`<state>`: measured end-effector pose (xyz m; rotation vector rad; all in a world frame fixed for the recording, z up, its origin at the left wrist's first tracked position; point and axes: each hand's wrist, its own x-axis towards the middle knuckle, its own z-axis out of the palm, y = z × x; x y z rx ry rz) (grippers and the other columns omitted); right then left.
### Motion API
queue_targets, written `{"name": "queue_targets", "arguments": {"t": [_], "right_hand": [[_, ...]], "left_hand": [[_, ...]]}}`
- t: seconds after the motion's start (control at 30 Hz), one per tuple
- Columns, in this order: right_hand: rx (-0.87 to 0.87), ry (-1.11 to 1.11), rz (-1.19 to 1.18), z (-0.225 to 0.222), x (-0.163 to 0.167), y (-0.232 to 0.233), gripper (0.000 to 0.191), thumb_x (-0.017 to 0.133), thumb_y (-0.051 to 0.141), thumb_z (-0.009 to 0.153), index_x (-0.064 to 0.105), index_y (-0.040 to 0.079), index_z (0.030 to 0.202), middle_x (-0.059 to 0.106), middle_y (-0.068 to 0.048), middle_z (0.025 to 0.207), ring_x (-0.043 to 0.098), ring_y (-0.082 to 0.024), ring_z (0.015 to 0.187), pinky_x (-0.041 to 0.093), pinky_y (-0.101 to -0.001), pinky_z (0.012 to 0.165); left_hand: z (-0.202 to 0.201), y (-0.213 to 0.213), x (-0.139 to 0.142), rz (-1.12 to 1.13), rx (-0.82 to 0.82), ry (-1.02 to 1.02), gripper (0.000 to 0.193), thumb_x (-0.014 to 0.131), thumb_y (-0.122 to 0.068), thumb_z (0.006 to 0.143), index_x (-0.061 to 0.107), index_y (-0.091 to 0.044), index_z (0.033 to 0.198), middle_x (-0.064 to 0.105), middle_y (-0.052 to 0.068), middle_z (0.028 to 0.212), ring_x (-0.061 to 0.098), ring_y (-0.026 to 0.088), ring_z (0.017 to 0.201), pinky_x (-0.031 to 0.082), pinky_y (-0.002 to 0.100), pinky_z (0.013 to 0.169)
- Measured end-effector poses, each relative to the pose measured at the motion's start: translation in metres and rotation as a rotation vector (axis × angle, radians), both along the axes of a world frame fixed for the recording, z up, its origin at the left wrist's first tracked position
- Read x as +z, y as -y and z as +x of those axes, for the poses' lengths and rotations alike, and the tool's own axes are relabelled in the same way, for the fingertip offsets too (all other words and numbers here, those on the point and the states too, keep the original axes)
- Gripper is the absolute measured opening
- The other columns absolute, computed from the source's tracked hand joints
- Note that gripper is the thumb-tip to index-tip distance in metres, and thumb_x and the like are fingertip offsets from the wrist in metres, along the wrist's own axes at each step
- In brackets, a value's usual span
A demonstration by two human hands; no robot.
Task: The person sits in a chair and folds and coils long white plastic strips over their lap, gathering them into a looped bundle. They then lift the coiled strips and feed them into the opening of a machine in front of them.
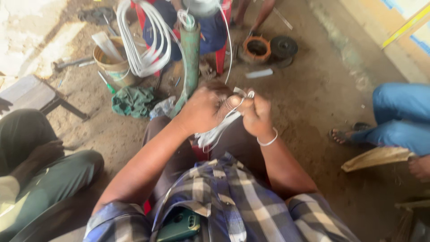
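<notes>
Gripping the white strips [218,130] (thin, bendy, probably light), the left hand [202,110] and right hand [256,117] are both closed on them near their ends, just below the green pipe [191,54].

Your left hand [204,110] and right hand [256,115] meet over your lap, both on the strips [215,130]. Far of them stands the pipe [191,54], with the coil [145,42] and bucket [114,67] to its left and the ring [257,48] to its right.

A bundle of thin white strips [218,130] hangs bent, pinched at its top between both hands.
</notes>
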<state>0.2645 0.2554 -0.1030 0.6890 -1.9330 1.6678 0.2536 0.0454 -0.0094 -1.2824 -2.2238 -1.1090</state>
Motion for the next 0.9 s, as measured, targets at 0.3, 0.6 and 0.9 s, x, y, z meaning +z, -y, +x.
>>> {"name": "queue_targets", "arguments": {"t": [0.3,0.6,0.9], "right_hand": [[-0.175,-0.424,0.243,0.002,0.046,0.014,0.037,0.052,0.034,0.116,0.068,0.002,0.114,0.065,-0.008,0.093,0.062,-0.015,0.083,0.050,-0.0296,0.069],[-0.150,-0.056,-0.227,0.009,0.022,0.045,0.033,0.055,0.027,0.111,0.063,-0.004,0.121,0.058,0.001,0.084,0.051,-0.004,0.073,0.043,-0.0222,0.065],[0.231,0.052,-0.571,-0.003,0.019,0.021,0.018,0.064,0.012,0.108,0.056,0.002,0.095,0.060,0.001,0.089,0.054,-0.008,0.077,0.046,-0.0251,0.068]], "left_hand": [[-0.006,-0.004,0.006,-0.055,-0.331,0.638,0.062,0.036,-0.050,0.107,0.069,-0.002,0.086,0.069,0.010,0.075,0.071,0.027,0.071,0.056,0.041,0.071],[0.018,-0.018,0.015,0.249,0.125,0.081,0.031,0.052,-0.029,0.108,0.064,-0.003,0.101,0.069,0.015,0.087,0.068,0.036,0.085,0.052,0.042,0.071],[0.000,0.002,0.001,0.324,-0.491,0.550,0.054,0.041,-0.049,0.115,0.065,-0.001,0.110,0.066,0.004,0.084,0.065,0.013,0.079,0.053,0.033,0.075]]}}
